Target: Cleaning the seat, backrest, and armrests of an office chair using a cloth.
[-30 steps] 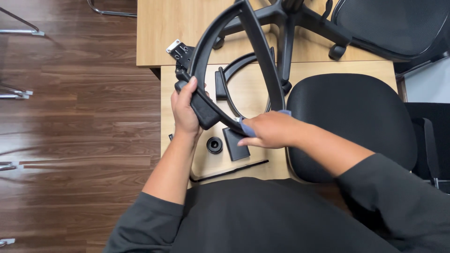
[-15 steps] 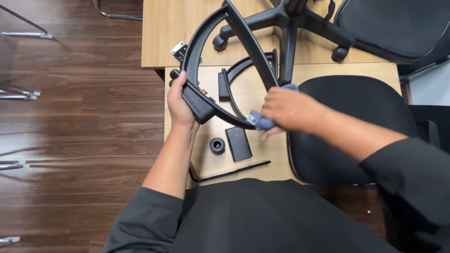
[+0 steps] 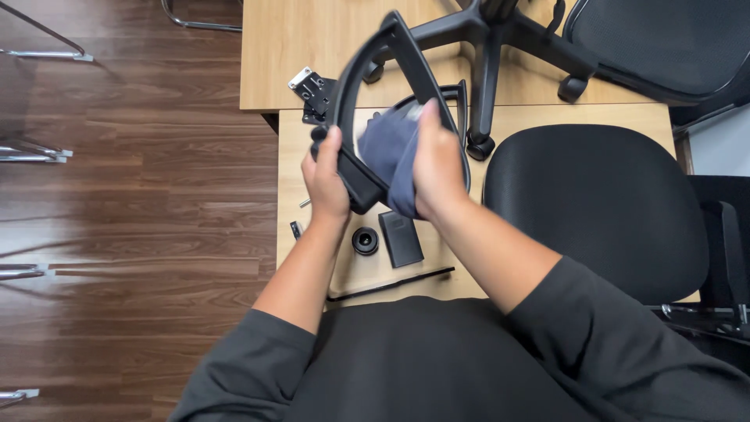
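Head view: armrest (image 3: 367, 101) gripped and wiped.
Its lower bar is clasped by the left hand (image 3: 326, 181); just beside, a cloth (image 3: 391, 152) is pressed on by the closed right hand (image 3: 439, 164).

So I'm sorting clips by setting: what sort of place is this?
Probably an office or workroom: a light wooden table on dark wood flooring, with a black chair seat, a wheeled chair base and small black parts laid out.

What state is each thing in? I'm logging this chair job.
Left hand: gripping the armrest frame.
Right hand: pressing the cloth against the frame.
Armrest frame: loose, held up.
Cloth: bunched.
Chair seat: lying flat, detached.
Wheeled base: lying on the table.
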